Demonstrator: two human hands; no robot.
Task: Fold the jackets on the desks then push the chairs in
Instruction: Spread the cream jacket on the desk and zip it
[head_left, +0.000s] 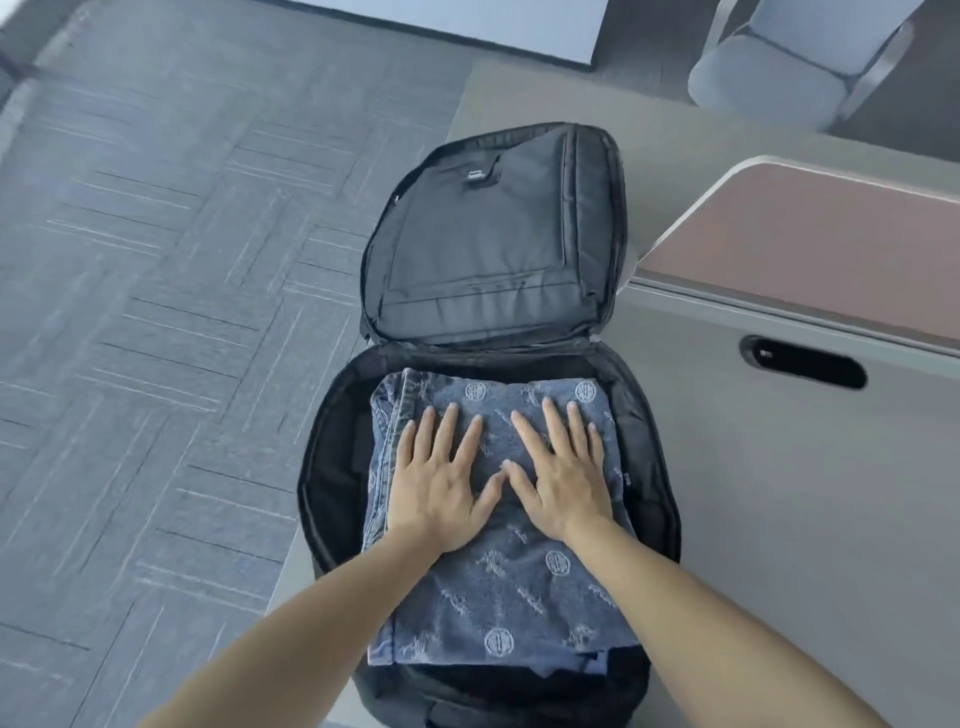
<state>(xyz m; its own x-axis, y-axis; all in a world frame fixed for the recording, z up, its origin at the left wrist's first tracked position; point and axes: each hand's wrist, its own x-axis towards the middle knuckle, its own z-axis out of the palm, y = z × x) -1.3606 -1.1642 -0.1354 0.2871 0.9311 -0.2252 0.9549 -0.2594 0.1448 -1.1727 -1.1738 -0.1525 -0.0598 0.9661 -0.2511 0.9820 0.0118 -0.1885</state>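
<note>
The carpeted floor (156, 312) fills the left of our view, and the grey table (727, 493) takes the right, its edge running away from us on a slant. On that edge lies a black backpack (483, 249), unzipped and spread flat, with the lid thrown back on the far side and the main compartment on the side nearest us.

The jacket (519, 597), blue patterned denim, sits folded in that near compartment as a tidy rectangle. Its long axis runs straight away from us toward the lid, and its near end reaches the bag's rim. A grey chair (779, 67) stands well apart at the far right, beyond the table and out from it.

Our left hand (441, 493) and right hand (561, 483) lie side by side on the far half of the jacket. Both are flat, palms down, with straight, spread fingers, and the thumbs almost meet at the midline. They press the cloth and grip nothing.

So the jacket lies directly under and ahead of both hands, centred between them, and neither hand is nearer to it. We judge the fold itself done, with the pressing only settling the bundle into the bag. The chair has not been pushed in, and it lies off to the right, so the right hand is the closer one for that.
</note>
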